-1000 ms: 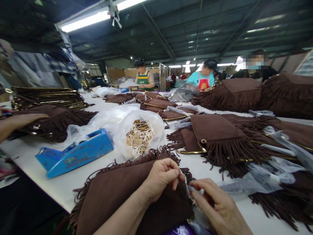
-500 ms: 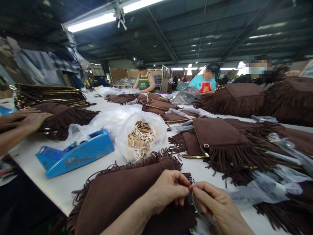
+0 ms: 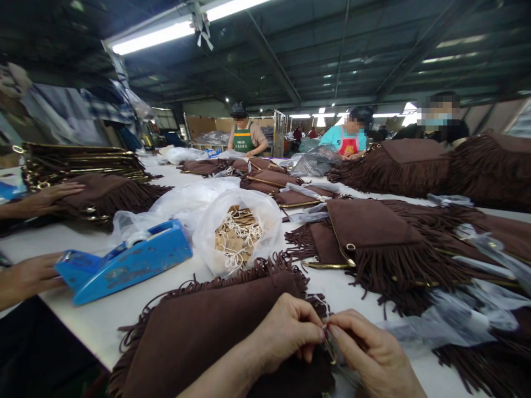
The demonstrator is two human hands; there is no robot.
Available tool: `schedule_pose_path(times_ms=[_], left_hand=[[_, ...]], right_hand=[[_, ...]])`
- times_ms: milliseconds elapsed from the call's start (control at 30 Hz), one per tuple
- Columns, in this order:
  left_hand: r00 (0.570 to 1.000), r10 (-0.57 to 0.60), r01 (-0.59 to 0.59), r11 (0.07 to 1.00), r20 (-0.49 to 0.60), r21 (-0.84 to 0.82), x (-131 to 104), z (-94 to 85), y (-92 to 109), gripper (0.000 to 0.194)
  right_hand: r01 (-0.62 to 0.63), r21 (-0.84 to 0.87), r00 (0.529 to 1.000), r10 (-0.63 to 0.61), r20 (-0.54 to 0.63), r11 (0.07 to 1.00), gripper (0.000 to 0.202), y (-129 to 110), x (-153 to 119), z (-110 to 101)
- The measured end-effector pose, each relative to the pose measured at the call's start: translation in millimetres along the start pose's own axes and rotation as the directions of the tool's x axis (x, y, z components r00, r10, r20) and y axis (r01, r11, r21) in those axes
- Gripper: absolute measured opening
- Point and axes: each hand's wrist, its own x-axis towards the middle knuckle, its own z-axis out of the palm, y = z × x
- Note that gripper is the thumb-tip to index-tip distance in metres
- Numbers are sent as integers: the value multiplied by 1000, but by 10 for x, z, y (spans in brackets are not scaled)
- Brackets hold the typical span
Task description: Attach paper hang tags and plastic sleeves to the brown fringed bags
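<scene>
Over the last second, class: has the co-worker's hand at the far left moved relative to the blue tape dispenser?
Yes. One co-worker's hand has come down the table edge to the blue tape dispenser; another hand rests on the fringed bag behind.

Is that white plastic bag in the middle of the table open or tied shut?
Open. The white plastic bag gapes toward the camera, and its wide mouth shows brown paper tags with white strings piled inside.

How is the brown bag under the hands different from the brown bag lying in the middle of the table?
The near bag has the left hand and right hand pinching at its edge; the middle bag lies untouched. The middle bag's gold trim shows; the near bag's doesn't. Both are brown with fringe.
</scene>
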Motion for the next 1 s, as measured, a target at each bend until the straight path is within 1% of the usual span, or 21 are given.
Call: schedule_pose_path(times_ms=[133,233,333,367,433,500,567,600,667,700,767,833,867,933,967,1000], left_hand=[[1000,3,-2,1000,19,-12,1,0,-8,14],[999,45,-44,999,20,-17,14,7,-35,18],[992,124,-125,992,-38,-9,21,13,-39,17],[988,139,-141,989,-62,-45,21,11,-34,16],[991,119,-128,970,-57,-208,20,-1,-19,13],[997,67,-51,910,25,-411,17,-27,-3,13],[992,45,25,844,118,-536,13,-64,10,14],[989,46,42,823,139,-567,10,-85,14,14],[987,53,49,796,150,-604,2,-125,21,14],[987,56,48,789,150,-613,-3,-140,25,14],[987,65,37,793,145,-608,-11,-158,29,18],[989,78,8,828,129,-560,-16,-156,30,21],[990,81,-8,855,118,-518,-17,-150,28,22],[993,73,-29,905,89,-425,-19,-133,22,22],[995,68,-37,921,68,-388,-25,-125,18,22],[997,64,-42,932,47,-361,-35,-118,14,22]], right_hand=[[102,-112,994,-105,-21,988,18,-7,3,-22],[181,-195,981,-191,-35,964,16,-6,-12,-12],[169,-278,981,-189,-46,946,16,-27,-27,-10],[147,-294,986,-165,-39,944,16,-45,-27,-23],[64,-295,998,-64,10,953,17,-97,-18,-81],[-48,-304,991,85,108,951,18,-159,-9,-179],[-130,-372,955,217,203,919,19,-213,-23,-291],[-150,-415,935,264,235,898,17,-231,-43,-340],[-179,-471,904,333,267,864,11,-242,-107,-397],[-202,-476,889,364,277,856,14,-236,-146,-402],[-252,-461,872,406,272,851,22,-206,-222,-367],[-287,-416,877,412,248,863,21,-158,-270,-309],[-298,-366,883,400,246,882,19,-131,-278,-289],[-331,-179,884,370,285,927,9,-82,-268,-294],[-366,-49,870,361,336,929,8,-68,-256,-323],[-418,79,851,360,383,905,15,-66,-245,-365]])
